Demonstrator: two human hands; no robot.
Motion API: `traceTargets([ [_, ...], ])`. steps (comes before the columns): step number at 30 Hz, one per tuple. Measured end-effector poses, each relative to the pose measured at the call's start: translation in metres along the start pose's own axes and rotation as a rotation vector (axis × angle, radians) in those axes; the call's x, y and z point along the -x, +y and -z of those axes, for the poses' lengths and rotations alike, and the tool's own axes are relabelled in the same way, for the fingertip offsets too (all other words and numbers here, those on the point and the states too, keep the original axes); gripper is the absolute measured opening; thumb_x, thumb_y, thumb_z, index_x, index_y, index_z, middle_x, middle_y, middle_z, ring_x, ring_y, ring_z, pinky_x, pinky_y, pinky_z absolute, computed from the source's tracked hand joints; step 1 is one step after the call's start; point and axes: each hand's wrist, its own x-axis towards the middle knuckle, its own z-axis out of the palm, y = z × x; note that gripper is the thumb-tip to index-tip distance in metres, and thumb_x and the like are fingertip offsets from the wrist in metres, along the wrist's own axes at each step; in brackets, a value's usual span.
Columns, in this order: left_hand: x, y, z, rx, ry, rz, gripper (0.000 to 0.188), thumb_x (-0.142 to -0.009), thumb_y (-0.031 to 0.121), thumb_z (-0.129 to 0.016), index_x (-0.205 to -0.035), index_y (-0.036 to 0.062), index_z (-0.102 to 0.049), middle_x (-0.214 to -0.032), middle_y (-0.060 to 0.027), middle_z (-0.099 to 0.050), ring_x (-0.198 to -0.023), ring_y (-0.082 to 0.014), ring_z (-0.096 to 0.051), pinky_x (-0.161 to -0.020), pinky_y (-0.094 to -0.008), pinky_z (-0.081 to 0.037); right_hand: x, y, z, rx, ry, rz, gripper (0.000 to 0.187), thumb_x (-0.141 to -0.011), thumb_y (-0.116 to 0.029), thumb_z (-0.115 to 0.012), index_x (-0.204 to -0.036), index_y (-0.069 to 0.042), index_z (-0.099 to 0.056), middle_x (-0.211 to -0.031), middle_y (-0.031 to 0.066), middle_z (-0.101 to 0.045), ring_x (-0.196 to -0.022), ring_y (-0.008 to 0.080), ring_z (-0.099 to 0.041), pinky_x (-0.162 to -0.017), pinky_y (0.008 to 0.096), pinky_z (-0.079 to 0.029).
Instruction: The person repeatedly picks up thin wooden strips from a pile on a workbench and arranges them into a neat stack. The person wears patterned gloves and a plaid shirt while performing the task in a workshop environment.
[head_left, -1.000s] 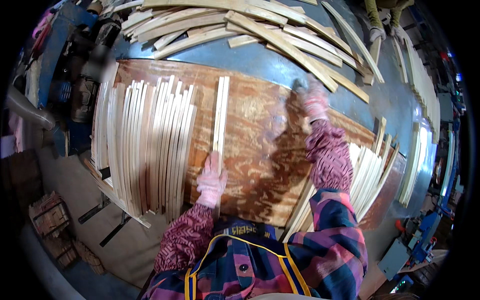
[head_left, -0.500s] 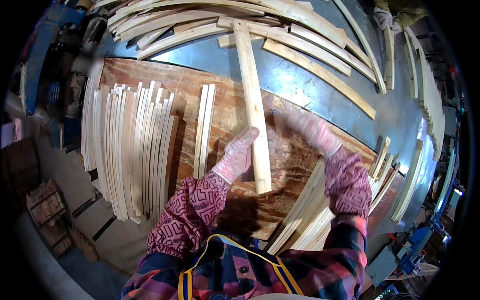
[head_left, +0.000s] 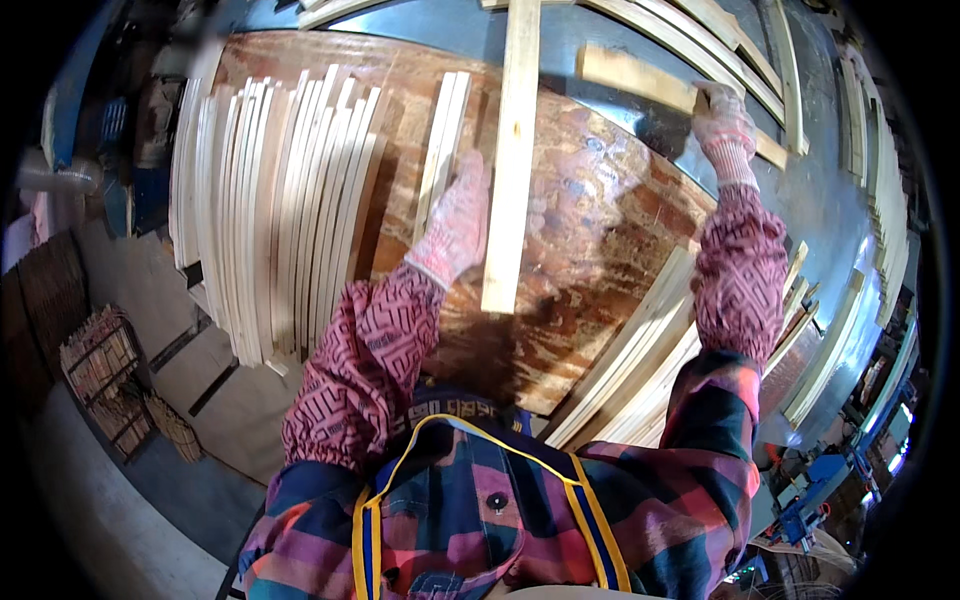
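My left hand, in a pale pinkish glove, is open beside the left edge of a long straight wooden slat. Its fingers stretch away from me and do not wrap round the wood. That slat lies lengthwise over the brown plywood board, its far end out of view. Farther off to the right, my gloved right hand has its fingers curled over a slightly curved wooden slat on the metal table. Part of this slat is hidden under the hand.
A dense row of slats stands at the left of the board, with two slats beside it. More slats are stacked near my right arm. Curved strips lie on the metal table at the back.
My right hand has reached right and away onto the curved slat. My left hand has come off the straight slat and opened beside it. The whole view has shifted toward me.
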Motion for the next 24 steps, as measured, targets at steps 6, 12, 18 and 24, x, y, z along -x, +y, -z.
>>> traceTargets([
  [6, 0.011, 0.012, -0.012, -0.259, 0.178, 0.1, 0.05, -0.103, 0.043, -0.048, -0.138, 0.0062, -0.05, -0.113, -0.0114, -0.065, -0.098, -0.0234, -0.063, -0.085, -0.0418, -0.056, 0.159, -0.079, 0.012, 0.194, -0.316, 0.519, 0.017, -0.088, -0.019, -0.067, -0.104, -0.015, -0.072, -0.098, 0.0027, -0.067, -0.088, 0.0168, -0.064, -0.076, 0.0279, -0.057],
  [12, 0.075, 0.0, 0.01, -0.558, 0.091, -0.13, 0.065, -0.089, 0.014, -0.069, -0.147, 0.0033, -0.042, -0.119, -0.0129, -0.065, -0.094, -0.0231, -0.068, -0.08, -0.0335, -0.058, 0.311, -0.163, 0.006, -0.362, -0.333, 0.001, 0.058, -0.084, -0.014, -0.069, -0.138, -0.03, -0.055, -0.156, 0.0091, -0.037, -0.147, 0.0294, -0.029, -0.121, 0.0406, -0.026],
  [18, 0.13, -0.036, 0.036, -1.151, 0.308, -0.345, 0.055, -0.085, 0.016, -0.07, -0.135, 0.0007, -0.055, -0.139, -0.0194, -0.055, -0.126, -0.0311, -0.053, -0.108, -0.0398, -0.043, 0.303, -0.254, 0.052, -0.351, -0.515, -0.775, 0.099, -0.076, -0.046, -0.076, -0.155, -0.013, -0.026, -0.149, 0.0214, -0.043, -0.137, 0.0364, -0.043, -0.11, 0.0445, -0.04],
  [24, 0.15, -0.089, 0.096, -1.859, 0.637, -0.404, 0.078, -0.077, 0.027, -0.076, -0.147, 0.0197, -0.043, -0.15, -0.0182, -0.035, -0.137, -0.0409, -0.033, -0.111, -0.0495, -0.035, 0.306, -0.217, 0.038, -1.786, -0.318, -0.814, 0.053, -0.086, -0.007, -0.059, -0.138, 0.001, -0.053, -0.123, 0.0127, -0.066, -0.106, 0.0214, -0.063, -0.094, 0.032, -0.049],
])
